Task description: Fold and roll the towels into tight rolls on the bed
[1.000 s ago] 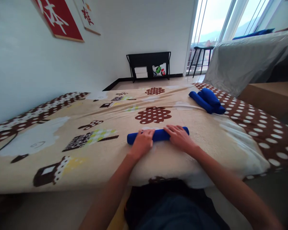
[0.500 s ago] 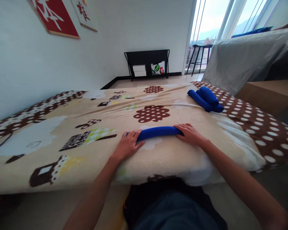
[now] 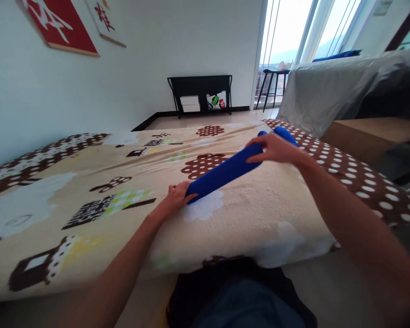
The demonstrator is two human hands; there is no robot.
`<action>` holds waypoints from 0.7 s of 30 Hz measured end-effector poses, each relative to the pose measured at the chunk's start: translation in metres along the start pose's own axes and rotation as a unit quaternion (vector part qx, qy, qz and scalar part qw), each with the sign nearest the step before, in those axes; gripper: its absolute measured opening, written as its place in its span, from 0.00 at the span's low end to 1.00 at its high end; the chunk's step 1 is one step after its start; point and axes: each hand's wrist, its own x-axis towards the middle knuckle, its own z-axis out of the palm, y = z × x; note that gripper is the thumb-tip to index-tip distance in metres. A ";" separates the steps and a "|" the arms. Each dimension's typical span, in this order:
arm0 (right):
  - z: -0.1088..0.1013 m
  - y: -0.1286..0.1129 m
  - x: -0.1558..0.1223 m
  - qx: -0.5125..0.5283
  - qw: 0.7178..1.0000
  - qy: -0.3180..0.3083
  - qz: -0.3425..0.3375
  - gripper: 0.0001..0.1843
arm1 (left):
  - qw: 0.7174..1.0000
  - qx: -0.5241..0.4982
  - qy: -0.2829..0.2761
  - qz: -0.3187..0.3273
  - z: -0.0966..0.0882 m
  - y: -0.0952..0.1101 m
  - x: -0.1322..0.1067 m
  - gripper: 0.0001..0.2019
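Observation:
A long folded strip of blue cloth [image 3: 223, 172] slants across the near part of the bed, its right end raised above the blanket. My left hand [image 3: 177, 196] grips its lower left end, close to the blanket. At the upper right end, my right hand [image 3: 272, 148] pinches the cloth between thumb and fingers. Behind my right hand lie rolled blue cloths [image 3: 286, 135], partly hidden by it. Under everything spreads a cream patterned blanket [image 3: 246, 218] with brown flower shapes.
A brown polka-dot border [image 3: 355, 182] runs along the bed's right side. Further right stand a cardboard-coloured box [image 3: 362, 130] and something draped in a plastic sheet [image 3: 304, 98]. A black shelf [image 3: 201, 86] and a stool [image 3: 273, 84] are at the back.
My right hand has lifted its end of the blue cloth up and away from the bed, tilting the strip. My left hand stays low at the other end. The view has shifted slightly right.

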 end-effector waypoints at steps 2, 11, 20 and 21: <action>-0.036 -0.043 0.008 -0.009 0.999 0.014 -0.040 0.29 | 0.999 -0.046 -0.004 -0.008 -0.001 0.025 -0.002 0.19; -0.071 -0.173 0.012 -0.263 0.945 0.019 -0.194 0.18 | 0.956 -0.290 -0.022 -0.031 0.017 0.152 -0.035 0.20; -0.067 -0.185 0.007 -0.251 0.947 0.023 -0.197 0.18 | 0.956 -0.290 -0.022 -0.032 0.011 0.150 -0.046 0.19; -0.066 -0.184 0.008 -0.241 0.952 0.004 -0.191 0.17 | 0.956 -0.289 -0.028 -0.029 0.013 0.150 -0.046 0.19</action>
